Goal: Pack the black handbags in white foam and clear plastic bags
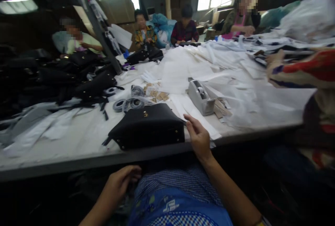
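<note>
A black handbag (pixel 148 125) with a small gold clasp and metal studs lies on its side at the table's front edge. My right hand (pixel 198 137) is at its right end, with thumb and index finger closed on a thin black strap or tab there. Below the table edge, in front of my lap, my left hand (pixel 121 180) hangs with loosely bent fingers. Nothing shows in it, though its fingertips are in shadow. Behind the bag lie rolls of grey strip (pixel 131 102) and small brown tags (pixel 160 95).
A grey tape dispenser (pixel 201 97) stands right of the bag, beside white sheets (pixel 180 69). Black bags (pixel 89 83) are heaped at left, near a slanting metal post (pixel 96 23). Several people sit across the table; a co-worker's patterned sleeve (pixel 300 69) reaches in from the right.
</note>
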Tool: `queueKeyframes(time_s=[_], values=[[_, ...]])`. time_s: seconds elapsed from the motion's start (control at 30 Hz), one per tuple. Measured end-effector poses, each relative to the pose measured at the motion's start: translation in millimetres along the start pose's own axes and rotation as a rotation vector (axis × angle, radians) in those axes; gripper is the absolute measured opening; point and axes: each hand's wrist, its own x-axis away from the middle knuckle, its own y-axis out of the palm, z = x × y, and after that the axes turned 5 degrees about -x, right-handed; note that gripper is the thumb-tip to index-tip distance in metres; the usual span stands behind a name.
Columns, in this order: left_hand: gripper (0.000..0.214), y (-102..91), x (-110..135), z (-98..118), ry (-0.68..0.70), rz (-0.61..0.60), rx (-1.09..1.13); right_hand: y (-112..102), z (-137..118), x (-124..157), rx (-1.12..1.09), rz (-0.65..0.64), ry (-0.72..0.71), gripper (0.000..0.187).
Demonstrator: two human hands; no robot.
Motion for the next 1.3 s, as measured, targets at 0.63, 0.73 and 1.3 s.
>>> queueKeyframes(time_s=[0.63, 0.73, 1.3], values=[[0.036, -0.9, -18, -5, -0.112, 0.844, -0.13, 34, -31, -2, 0.21, -0.114, -0.174, 0.026], [0.04, 6.0, -43, -10, -0.119, 0.91, -0.154, 34, -32, -1, 0.209, -0.108, -0.167, 0.026], [0.028, 0.7, -45, -26, -0.151, 0.833, 0.15, 25, -22, -3, 0.157, -0.057, -0.078, 0.027]])
